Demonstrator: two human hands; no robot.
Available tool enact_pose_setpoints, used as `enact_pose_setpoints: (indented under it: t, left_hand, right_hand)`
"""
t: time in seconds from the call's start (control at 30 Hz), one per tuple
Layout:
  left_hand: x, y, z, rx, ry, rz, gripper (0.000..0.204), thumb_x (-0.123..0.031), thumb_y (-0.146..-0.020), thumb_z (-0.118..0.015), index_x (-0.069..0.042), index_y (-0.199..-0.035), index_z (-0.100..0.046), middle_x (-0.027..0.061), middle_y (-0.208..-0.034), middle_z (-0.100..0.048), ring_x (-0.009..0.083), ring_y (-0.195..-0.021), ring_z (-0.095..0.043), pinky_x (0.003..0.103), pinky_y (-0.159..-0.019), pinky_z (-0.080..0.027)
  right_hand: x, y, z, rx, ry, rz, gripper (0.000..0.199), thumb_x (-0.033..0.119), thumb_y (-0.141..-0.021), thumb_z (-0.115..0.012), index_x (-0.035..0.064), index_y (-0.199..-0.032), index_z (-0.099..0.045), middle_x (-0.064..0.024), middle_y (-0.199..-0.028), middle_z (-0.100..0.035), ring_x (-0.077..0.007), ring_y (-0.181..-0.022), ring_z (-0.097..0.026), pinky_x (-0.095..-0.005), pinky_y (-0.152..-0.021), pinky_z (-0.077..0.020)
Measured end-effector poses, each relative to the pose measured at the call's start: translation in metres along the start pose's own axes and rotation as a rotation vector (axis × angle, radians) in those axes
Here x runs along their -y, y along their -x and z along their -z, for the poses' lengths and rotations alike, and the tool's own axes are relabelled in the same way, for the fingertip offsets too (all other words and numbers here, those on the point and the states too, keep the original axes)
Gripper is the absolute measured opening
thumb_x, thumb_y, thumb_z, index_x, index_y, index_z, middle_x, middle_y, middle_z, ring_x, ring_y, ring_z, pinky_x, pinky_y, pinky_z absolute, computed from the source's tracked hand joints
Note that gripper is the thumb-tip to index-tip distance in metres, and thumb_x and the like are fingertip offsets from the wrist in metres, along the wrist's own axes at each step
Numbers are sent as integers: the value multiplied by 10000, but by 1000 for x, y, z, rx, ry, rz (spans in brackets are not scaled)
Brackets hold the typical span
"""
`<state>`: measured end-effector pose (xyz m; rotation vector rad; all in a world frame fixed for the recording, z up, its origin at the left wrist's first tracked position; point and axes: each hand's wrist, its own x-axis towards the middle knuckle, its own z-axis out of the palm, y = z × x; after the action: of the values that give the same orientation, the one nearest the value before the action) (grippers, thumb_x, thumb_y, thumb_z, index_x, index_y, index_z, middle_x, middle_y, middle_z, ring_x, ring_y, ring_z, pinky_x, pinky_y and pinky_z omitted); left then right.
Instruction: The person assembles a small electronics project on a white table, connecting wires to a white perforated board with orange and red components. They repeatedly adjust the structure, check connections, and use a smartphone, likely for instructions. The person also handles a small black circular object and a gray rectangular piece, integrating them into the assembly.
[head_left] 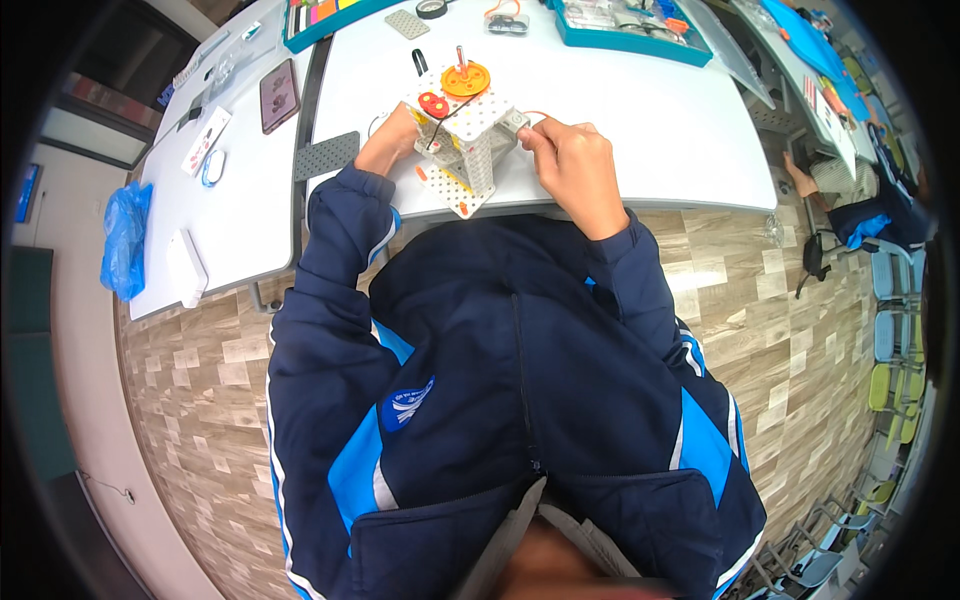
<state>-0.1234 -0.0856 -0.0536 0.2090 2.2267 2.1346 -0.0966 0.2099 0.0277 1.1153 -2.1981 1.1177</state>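
A blue plastic bag (126, 240) hangs at the left edge of the left table (240, 205), and a white box (186, 268) lies by that table's near-left corner. Farther in rests a dark phone (280, 97), close to its right edge. A dark perforated plate (327, 156) lies across the seam onto the left edge of the middle table (690, 150).

The left hand (392, 140) comes in over the near edge and reaches to the left side of a white perforated model (478, 118). Its fingertips go out of sight behind the frame, so I cannot tell whether they grip; the hand seems placed to steady that side.

The model stands at the near edge, left of its middle, a lower corner pointing toward the wearer. An orange wheel (465, 79) and a red piece (433, 105) sit on top, above the left fingers' level. It probably stands so close to let both hands work around it.

On its right side is a grey block (515, 122). The right hand (575, 165) pinches this block at thumb and forefinger, other fingers curled, likely to keep it against the frame. The model's body lies between the two hands. Beyond, a teal tray (632, 42) of parts occupies the far-right corner.
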Motion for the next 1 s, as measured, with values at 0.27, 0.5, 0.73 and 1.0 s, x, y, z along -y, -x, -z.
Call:
enact_pose_setpoints:
  t: [0.27,0.5,0.73,1.0]
  left_hand:
    - [1,-3,2,-3,-129,-96,356,-230,-1019,-645,-8,-1294,-691,82,-1244,-712,127,-1079,-655,277,-974,-518]
    - [-46,30,-28,-167,-6,-1,380,-145,-973,-710,15,-1313,-655,94,-1247,-720,133,-1064,-686,301,-913,-566]
    - [-75,41,-51,-281,-92,-6,397,-83,-905,-770,31,-1272,-671,105,-1199,-740,128,-1046,-681,315,-913,-559]
    - [-85,77,-50,-380,-188,-184,445,-43,-913,-731,32,-1340,-632,143,-1304,-695,177,-1169,-658,322,-984,-527]
  right_hand:
    - [3,9,10,-35,76,72,109,146,-947,-718,47,-910,-746,-90,-736,-670,-258,-730,-633,-388,-779,-422]
    - [3,4,3,-27,179,136,104,139,-951,-709,48,-947,-759,-91,-711,-649,-263,-652,-568,-386,-738,-381]
    - [-4,-1,4,67,129,52,146,160,-947,-690,62,-846,-730,-86,-831,-739,-259,-744,-642,-412,-773,-387]
    - [-9,8,10,41,127,36,287,240,-879,-783,103,-1124,-726,-40,-1025,-726,-233,-996,-615,-404,-880,-407]
